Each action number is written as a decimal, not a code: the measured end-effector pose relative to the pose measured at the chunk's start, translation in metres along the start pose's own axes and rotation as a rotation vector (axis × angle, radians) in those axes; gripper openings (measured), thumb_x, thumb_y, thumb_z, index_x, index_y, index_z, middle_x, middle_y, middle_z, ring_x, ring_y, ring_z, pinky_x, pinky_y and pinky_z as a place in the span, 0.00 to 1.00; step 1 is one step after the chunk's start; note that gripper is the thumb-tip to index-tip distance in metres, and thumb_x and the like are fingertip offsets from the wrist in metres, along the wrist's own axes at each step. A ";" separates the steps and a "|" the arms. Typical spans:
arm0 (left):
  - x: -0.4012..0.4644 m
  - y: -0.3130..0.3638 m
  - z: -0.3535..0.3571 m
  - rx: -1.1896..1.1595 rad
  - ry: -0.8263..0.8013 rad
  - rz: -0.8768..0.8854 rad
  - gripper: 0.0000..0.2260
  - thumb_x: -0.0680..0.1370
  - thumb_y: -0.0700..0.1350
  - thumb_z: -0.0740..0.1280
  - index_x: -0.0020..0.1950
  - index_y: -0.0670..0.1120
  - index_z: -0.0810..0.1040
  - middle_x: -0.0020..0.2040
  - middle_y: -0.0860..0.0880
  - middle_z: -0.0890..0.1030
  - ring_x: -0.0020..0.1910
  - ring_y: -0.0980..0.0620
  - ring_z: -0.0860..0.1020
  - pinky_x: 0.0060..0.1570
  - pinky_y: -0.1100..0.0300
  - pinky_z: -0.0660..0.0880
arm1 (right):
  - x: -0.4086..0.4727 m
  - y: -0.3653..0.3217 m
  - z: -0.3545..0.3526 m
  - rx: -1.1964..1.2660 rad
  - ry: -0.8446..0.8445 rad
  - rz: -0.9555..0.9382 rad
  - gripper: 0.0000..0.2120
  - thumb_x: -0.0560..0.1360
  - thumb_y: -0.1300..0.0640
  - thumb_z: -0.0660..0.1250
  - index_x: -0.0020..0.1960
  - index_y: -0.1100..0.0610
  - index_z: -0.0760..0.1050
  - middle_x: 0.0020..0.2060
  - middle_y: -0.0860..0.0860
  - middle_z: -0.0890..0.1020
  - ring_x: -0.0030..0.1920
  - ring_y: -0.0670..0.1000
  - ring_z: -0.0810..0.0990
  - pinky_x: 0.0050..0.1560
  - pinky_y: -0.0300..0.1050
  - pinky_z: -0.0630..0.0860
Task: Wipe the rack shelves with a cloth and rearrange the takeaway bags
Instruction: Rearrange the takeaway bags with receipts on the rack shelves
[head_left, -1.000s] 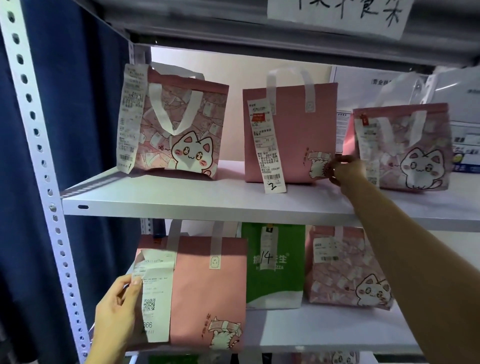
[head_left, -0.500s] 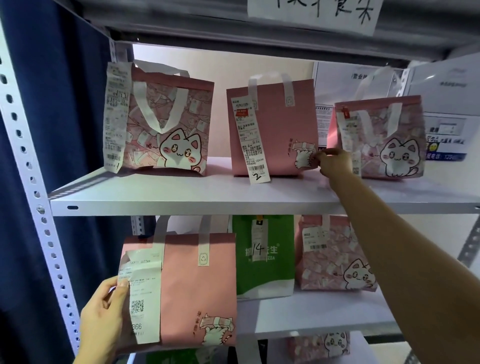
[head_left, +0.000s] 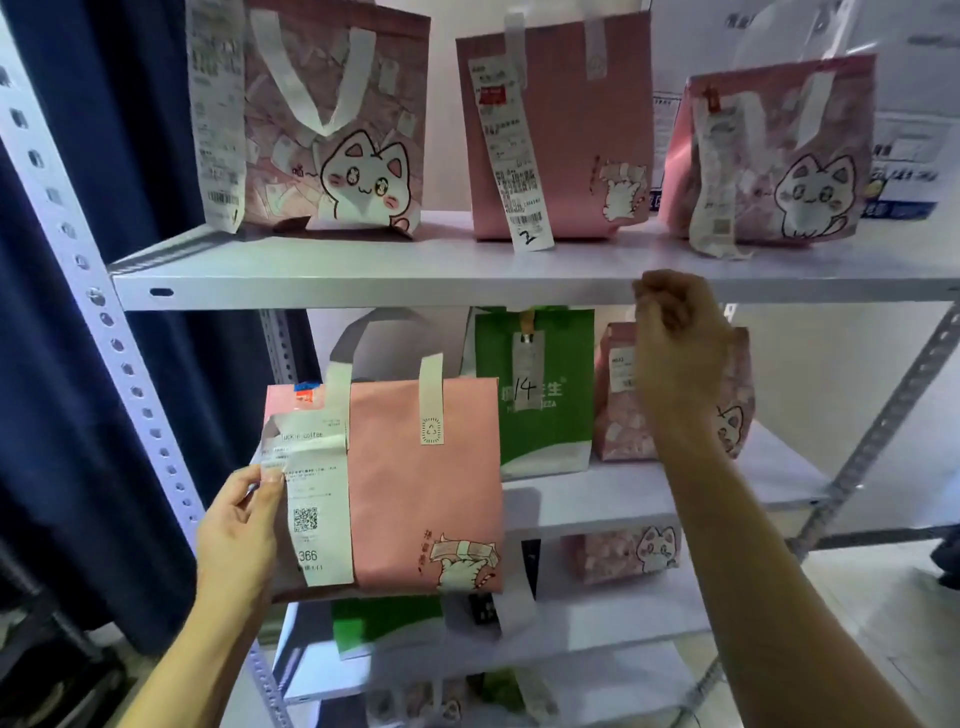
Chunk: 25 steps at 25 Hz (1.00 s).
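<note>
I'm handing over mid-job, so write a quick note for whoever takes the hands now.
Left hand pinches the receipt on the plain pink bag, held in front of the second shelf.
Right hand is curled, holding nothing, just below the upper shelf edge.
Upper shelf: three pink bags upright.
No cloth in view; wiping cannot be judged.
Left: place the held bag.

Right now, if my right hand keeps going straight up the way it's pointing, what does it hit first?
Most likely the front lip of the upper shelf: the right hand sits just below it, its knuckles overlapping the edge. Depth is unclear, so it might pass in front.
</note>
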<state>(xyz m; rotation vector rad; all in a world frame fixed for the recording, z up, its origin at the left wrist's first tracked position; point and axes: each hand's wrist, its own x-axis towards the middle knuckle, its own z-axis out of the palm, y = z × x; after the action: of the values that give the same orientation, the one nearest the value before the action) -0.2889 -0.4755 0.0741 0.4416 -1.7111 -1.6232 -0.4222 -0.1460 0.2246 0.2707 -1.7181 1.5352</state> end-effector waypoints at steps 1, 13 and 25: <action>-0.006 -0.003 0.000 -0.012 -0.016 -0.006 0.07 0.83 0.45 0.64 0.48 0.51 0.80 0.40 0.64 0.85 0.37 0.71 0.79 0.35 0.79 0.72 | -0.032 0.007 0.001 0.001 -0.051 0.064 0.09 0.79 0.61 0.66 0.55 0.49 0.79 0.47 0.43 0.83 0.45 0.37 0.81 0.46 0.29 0.77; -0.074 -0.045 -0.013 -0.120 -0.107 -0.140 0.06 0.82 0.45 0.66 0.48 0.50 0.81 0.43 0.53 0.87 0.39 0.60 0.83 0.37 0.67 0.79 | -0.237 0.040 -0.026 0.061 -0.251 0.462 0.16 0.84 0.58 0.59 0.44 0.47 0.81 0.37 0.40 0.83 0.37 0.38 0.78 0.38 0.29 0.74; -0.192 -0.113 -0.022 0.028 0.064 -0.391 0.06 0.81 0.47 0.66 0.48 0.53 0.82 0.43 0.50 0.87 0.37 0.57 0.84 0.32 0.66 0.78 | -0.292 0.105 -0.084 -0.027 -0.531 0.704 0.12 0.83 0.58 0.62 0.46 0.48 0.81 0.39 0.39 0.84 0.37 0.38 0.81 0.35 0.30 0.76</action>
<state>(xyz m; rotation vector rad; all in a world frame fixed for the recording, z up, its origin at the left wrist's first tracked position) -0.1687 -0.3759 -0.0866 0.8773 -1.6738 -1.8329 -0.2616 -0.1438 -0.0535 0.0509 -2.4195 2.0613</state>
